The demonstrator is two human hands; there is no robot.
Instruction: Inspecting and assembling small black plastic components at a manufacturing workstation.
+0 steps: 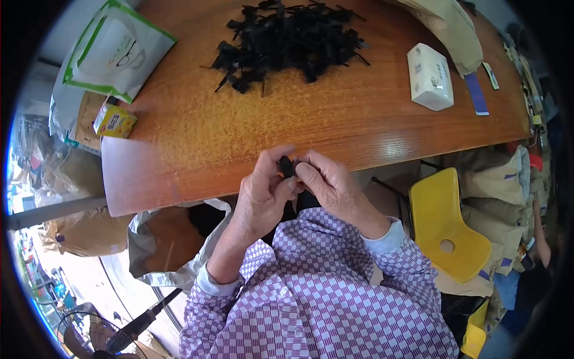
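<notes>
Both my hands meet just off the near edge of the wooden table [221, 128]. Between the fingertips of my left hand [261, 194] is a small black piece [286, 167]; its exact kind does not show. My right hand [330, 182] pinches the same piece from the other side, thumb and forefinger pressed to it. A large heap of black pieces [290, 42], with thin strips sticking out, lies on the far middle of the table.
A white bag with green trim [119, 54] and a yellow box [115, 121] stand at the left. Tissue pack [430, 78] at right, beside a paper sack [451, 30]. An open sack [170, 239] sits below the table's left edge, a yellow chair [442, 227] at right, a fan [89, 338] lower left.
</notes>
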